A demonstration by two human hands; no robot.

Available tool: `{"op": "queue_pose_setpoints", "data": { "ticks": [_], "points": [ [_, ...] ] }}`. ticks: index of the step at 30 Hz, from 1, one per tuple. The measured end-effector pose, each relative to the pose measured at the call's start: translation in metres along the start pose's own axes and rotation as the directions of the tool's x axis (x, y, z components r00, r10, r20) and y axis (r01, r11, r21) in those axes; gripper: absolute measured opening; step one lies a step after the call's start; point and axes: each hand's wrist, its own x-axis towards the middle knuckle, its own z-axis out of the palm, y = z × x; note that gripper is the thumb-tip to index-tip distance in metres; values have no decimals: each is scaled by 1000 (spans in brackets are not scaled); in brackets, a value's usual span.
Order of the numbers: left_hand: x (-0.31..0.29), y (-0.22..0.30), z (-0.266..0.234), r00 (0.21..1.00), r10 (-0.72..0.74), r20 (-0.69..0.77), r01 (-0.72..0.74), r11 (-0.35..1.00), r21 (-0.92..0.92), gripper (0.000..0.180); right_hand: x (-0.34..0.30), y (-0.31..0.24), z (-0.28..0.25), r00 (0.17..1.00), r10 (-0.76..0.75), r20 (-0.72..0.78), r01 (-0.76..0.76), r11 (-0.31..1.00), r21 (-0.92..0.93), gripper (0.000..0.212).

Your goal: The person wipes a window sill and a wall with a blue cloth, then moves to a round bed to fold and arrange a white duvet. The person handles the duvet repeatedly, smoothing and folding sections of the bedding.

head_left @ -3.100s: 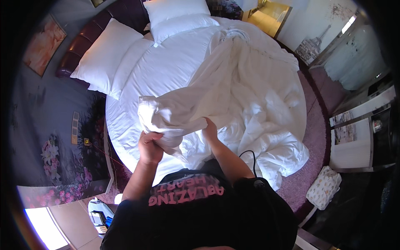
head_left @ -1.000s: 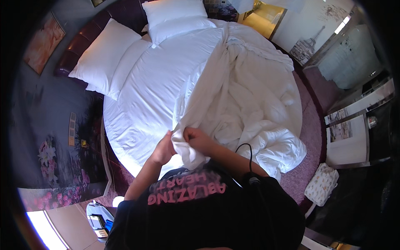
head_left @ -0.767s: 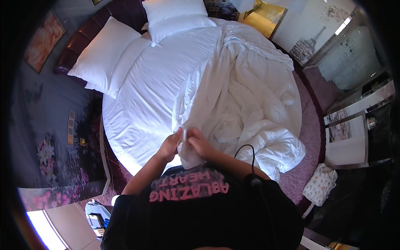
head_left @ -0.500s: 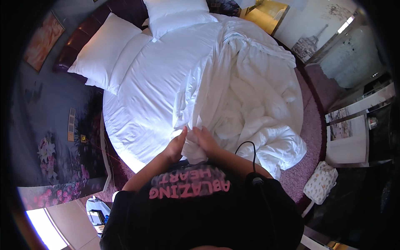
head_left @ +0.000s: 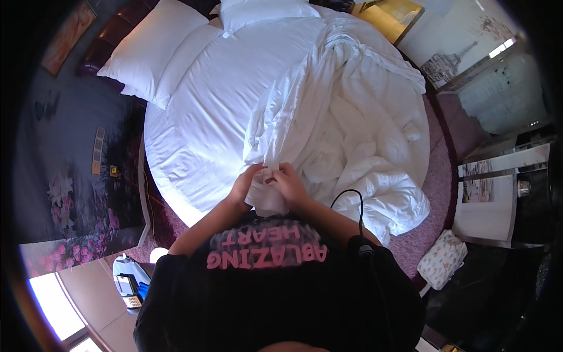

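Observation:
A rumpled white duvet (head_left: pixel 363 123) covers the right part of a round bed, and its near edge is drawn up toward my body. My left hand (head_left: pixel 241 186) grips that edge from the left, fingers curled in at the top. On the other side my right hand (head_left: pixel 290 185) pinches the same gathered cloth, close beside the left. Between the two hands a bunched flap of white fabric hangs down in front of my shirt. The smooth white bed sheet (head_left: pixel 199 141) shows to the left of the duvet.
White pillows (head_left: pixel 149 50) lie at the far left by a dark red headboard (head_left: pixel 99 53). Purple carpet (head_left: pixel 441 170) runs round the bed's right side. A patterned cushion or bundle (head_left: pixel 443 260) is at the lower right. A black cable (head_left: pixel 362 205) loops beside my right arm.
Both hands have drawn slightly up and closer together, and the cloth between them is more bunched. The whole view has shifted a little.

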Motion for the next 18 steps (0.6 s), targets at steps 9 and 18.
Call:
{"op": "queue_pose_setpoints", "data": {
  "ticks": [9,18],
  "points": [
    [10,6,-18,991,-104,80,99,993,58,35,6,15,-16,956,-118,268,161,976,-146,13],
    [14,28,-23,994,39,100,-34,998,-48,38,3,-25,-12,782,-548,296,615,755,-227,11]
  ]
}}
